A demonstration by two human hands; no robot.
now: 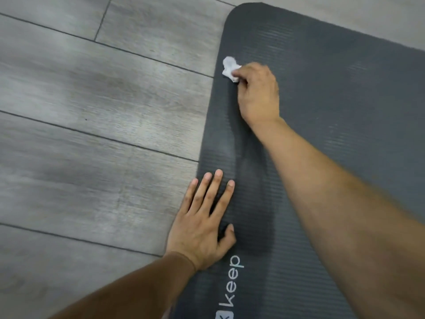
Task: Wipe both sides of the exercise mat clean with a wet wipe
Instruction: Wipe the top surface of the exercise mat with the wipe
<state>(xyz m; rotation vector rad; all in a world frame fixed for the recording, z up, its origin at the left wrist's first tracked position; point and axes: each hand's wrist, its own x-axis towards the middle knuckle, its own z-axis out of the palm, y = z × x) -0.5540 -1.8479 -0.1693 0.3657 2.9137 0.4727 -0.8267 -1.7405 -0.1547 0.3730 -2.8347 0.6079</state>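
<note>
While my right hand point(257, 93) pinches the balled wet wipe point(230, 69) against the mat point(333, 111), I keep my left hand point(203, 222) flat behind that grip, probably pinning the edge.

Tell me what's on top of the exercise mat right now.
The left hand presses flat near the exercise mat edge; the right hand grips a crumpled wet wipe. Mat under them is covered.

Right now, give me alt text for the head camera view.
The right hand grips a crumpled white wet wipe on a dark grey ribbed foam exercise mat, near its edge. The left hand presses flat on the mat, on grey wood-plank flooring.
</note>
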